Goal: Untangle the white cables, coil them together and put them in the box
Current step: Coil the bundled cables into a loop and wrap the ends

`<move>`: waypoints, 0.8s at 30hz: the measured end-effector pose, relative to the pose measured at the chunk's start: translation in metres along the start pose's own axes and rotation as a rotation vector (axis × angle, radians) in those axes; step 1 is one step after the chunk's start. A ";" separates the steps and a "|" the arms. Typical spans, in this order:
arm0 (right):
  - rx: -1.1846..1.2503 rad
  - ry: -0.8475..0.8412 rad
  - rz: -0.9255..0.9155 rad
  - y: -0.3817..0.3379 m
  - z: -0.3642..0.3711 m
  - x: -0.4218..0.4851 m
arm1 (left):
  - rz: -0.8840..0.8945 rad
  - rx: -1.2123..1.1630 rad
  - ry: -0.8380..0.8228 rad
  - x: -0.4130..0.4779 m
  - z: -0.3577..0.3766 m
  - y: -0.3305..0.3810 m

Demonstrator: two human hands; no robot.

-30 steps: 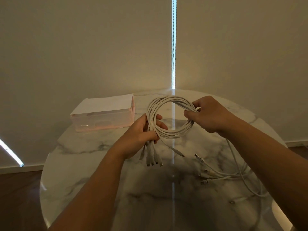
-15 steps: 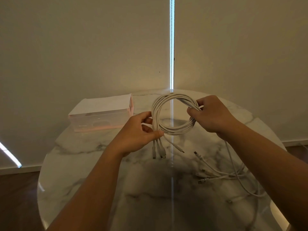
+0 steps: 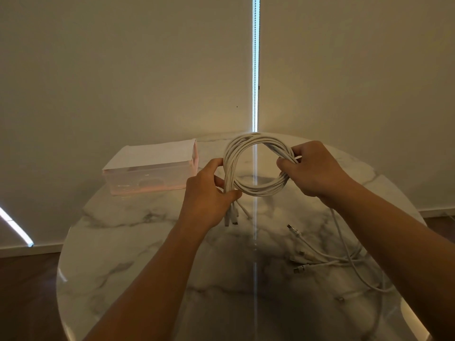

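Note:
A round coil of white cables (image 3: 256, 190) hangs upright above the table between my hands. My left hand (image 3: 209, 195) grips its left side, thumb across the strands, and several plug ends (image 3: 232, 217) dangle below it. My right hand (image 3: 312, 168) grips the coil's right side. From under that hand loose white cable tails (image 3: 344, 257) run down onto the table at the right, with several plugs lying there. The translucent pink box (image 3: 150, 179) with a white top stands at the table's back left.
The round marble table (image 3: 147, 254) carries everything; its edge curves close on the left and right. Pale wall blinds with a bright vertical slit of light (image 3: 255, 70) stand behind it. Dark wooden floor shows at the lower left.
The coil has been lifted a little and turned; my left hand slid along its left side, and less of the dangling plug ends shows below it. The loose tails shifted slightly.

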State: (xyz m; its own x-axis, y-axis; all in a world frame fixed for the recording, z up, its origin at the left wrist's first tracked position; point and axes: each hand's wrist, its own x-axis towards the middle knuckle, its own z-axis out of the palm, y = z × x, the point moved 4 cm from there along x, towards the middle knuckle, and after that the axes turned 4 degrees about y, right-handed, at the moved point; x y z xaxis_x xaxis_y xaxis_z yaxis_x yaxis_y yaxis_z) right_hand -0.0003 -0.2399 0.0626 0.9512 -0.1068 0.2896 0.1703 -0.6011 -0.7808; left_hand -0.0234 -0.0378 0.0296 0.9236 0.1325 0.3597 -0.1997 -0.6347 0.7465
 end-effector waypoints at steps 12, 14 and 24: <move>0.011 -0.024 0.006 0.000 0.002 -0.002 | -0.305 -0.518 -0.111 0.000 0.014 -0.017; 0.013 -0.034 0.024 0.001 0.002 -0.002 | -0.381 -0.670 -0.171 -0.001 0.020 -0.014; -0.026 -0.078 -0.008 0.002 0.020 -0.007 | -0.636 -0.869 0.142 0.002 0.052 -0.020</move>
State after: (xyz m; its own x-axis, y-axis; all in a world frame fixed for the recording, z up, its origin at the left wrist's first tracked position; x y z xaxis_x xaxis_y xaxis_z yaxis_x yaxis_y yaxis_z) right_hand -0.0014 -0.2247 0.0480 0.9672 -0.0409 0.2508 0.1718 -0.6222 -0.7638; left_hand -0.0003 -0.0640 -0.0135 0.9047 0.3691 -0.2129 0.0867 0.3296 0.9401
